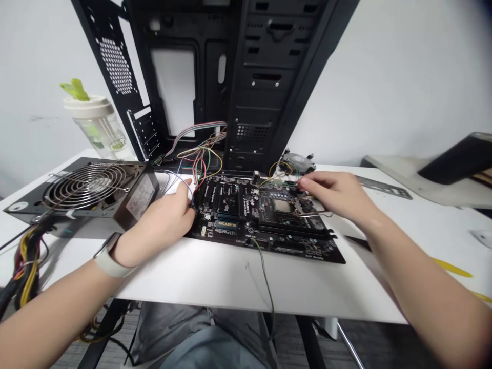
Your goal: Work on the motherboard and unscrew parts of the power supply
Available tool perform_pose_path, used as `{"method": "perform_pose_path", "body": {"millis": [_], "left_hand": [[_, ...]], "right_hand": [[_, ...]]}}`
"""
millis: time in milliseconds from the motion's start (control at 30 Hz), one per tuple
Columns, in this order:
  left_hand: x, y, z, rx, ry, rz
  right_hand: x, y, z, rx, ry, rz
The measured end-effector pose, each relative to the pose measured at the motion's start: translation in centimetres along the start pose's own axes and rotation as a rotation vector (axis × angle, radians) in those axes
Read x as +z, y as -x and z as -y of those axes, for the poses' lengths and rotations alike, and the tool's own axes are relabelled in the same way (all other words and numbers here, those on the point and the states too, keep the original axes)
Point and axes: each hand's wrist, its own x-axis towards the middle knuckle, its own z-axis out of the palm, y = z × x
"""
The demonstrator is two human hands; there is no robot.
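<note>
A black Gigabyte motherboard lies flat on the white table. My left hand is closed at the board's left edge, beside the thin coloured wires; its fingertips are partly hidden. At the far right part of the board, my right hand pinches the edge with thumb and fingers close together. A silver processor sits in its socket just left of that hand, and a bent metal lever shows below the fingers. A thin green wire runs from the board's front edge down over the table edge.
An open black computer case stands behind the board. To the left are a power supply with its cable bundle and a clear cup. A round cooler fan, a metal strip and a yellow tool lie right.
</note>
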Motion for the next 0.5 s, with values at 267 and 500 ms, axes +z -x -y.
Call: {"method": "perform_pose_path", "body": {"millis": [267, 500], "left_hand": [[0.2, -0.3, 0.0, -0.009, 0.066, -0.03], [0.0, -0.2, -0.2, 0.009, 0.124, -0.109]], "right_hand": [[-1.2, -0.2, 0.2, 0.05, 0.18, -0.016], [-1.4, 0.6, 1.2, 0.093, 0.219, 0.001]]}}
